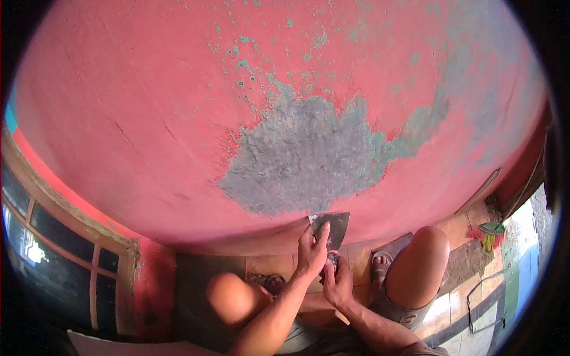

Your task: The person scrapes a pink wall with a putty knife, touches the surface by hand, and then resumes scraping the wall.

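A wide, dark-bladed scraper (338,229) is held in front of me at the foot of a red wall (148,77). My right hand (338,285) is closed round its handle, below the blade. My left hand (311,252) grips the blade's left side, thumb lying flat on the face and the other fingers mostly hidden behind. The blade's top edge overlaps the lower end of a bare grey patch (303,154), where the red paint is gone and the rim is ragged. Green spots of an older coat show above that patch.
My bent knees flank my arms, with sandalled feet on the tiled floor (356,258). A glazed window frame (95,273) stands at left. On the right, a broom with coloured bristles (491,237) lies by the wall, near dirt on the floor (463,261).
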